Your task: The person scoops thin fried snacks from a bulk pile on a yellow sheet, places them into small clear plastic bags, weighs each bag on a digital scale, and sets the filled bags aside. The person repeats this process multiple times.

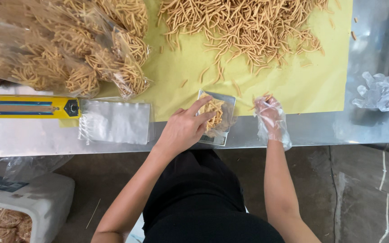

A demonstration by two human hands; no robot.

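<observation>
The work in hand looks like the weighing step of portioning fried snack sticks into small bags. The left hand point(183, 130) is bare and rests its fingers on a small clear bag point(216, 118) that is partly filled with sticks and sits on a little square scale point(225, 100) at the near edge of the metal table point(320, 128); the fingers pinch or steady the bag's mouth rather than clench around it. At about three o'clock from the scale, the right hand point(271, 118), covered by a thin plastic glove, holds a few sticks loosely between its fingertips, just beside the bag. The loose pile of sticks point(244, 27) lies at twelve o'clock from the scale, spread across a yellow sheet point(311, 81). At nine o'clock from the left hand lies a stack of empty flat bags point(115, 121), and further along at nine o'clock the yellow bar of a heat sealer point(23, 106). Filled bags point(68, 49) are heaped at about ten o'clock. A crumpled spare glove point(381, 92) lies at the table's far right. As a judgement, the next move calls for a light touch: adding or removing only a few sticks while keeping the bag open and upright on the scale, without pressing on it.
</observation>
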